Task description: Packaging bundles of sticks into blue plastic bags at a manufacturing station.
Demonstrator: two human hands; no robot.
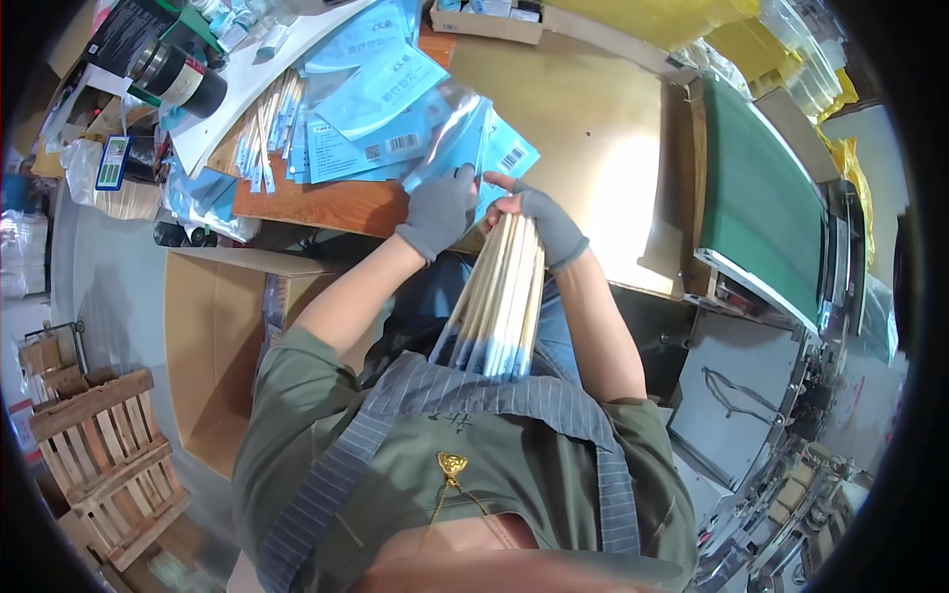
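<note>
Both my hands wear grey fingerless gloves and meet at the front edge of the table. My left hand (441, 211) is closed on a blue pouch (459, 148) with a clear, shiny part. Just beside it, my right hand (552, 227) curls round the upper end of a bundle of long, thin, pale sticks (504, 292) with blue lower ends. Its index finger reaches toward the pouch; the fingertips are partly hidden. The bundle slants down over my lap to my striped apron. Several more flat blue pouches (381, 94) lie overlapping beyond my left hand.
Loose thin sticks (269, 124) lie left of the pouches. A dark flask (178, 79) stands at the far left. An open cardboard box (213, 346) sits below the table on the left. Right of the tabletop (563, 109) is a green belt-like surface (756, 188).
</note>
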